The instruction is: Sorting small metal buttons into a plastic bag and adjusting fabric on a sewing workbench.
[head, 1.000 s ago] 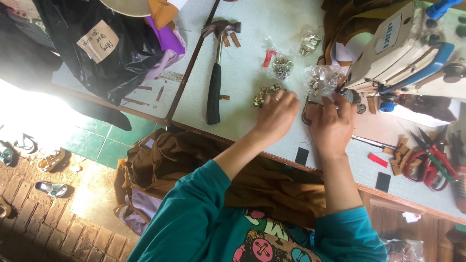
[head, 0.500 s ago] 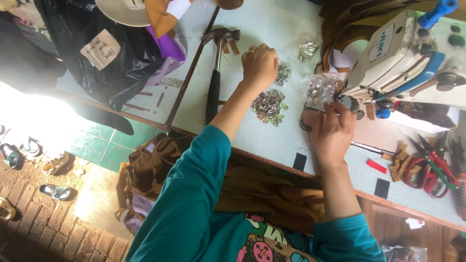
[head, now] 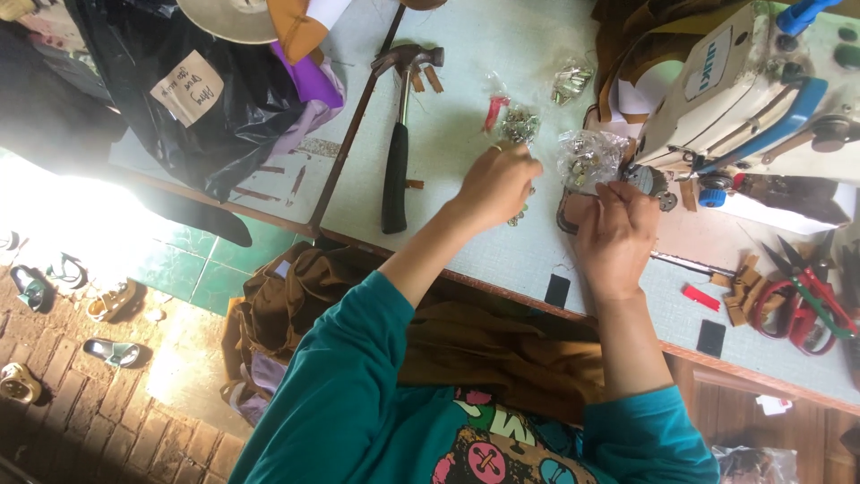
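Two bare hands over a pale grey worktable point(head: 502, 260). Left hand point(head: 498, 186): fingers curled narrow over a small heap of metal fittings point(head: 518, 215), mostly hidden under the palm; whether anything is pinched, cannot tell. Right hand point(head: 614, 235): fingertips closed on a crinkled clear plastic bag of silvery metal hardware point(head: 587, 159), which lies just beside a cream-and-blue sewing machine point(head: 748, 94); a dark ring-shaped piece under the palm, unclear. Open table between the left hand and a black-handled steel claw hammer point(head: 397, 152). Second small clear packet of fittings point(head: 518, 124) just above the left hand. Red-handled scissors point(head: 802, 300) near the right edge, partly cut off. Brown fabric point(head: 466, 341) hangs over the near table edge.
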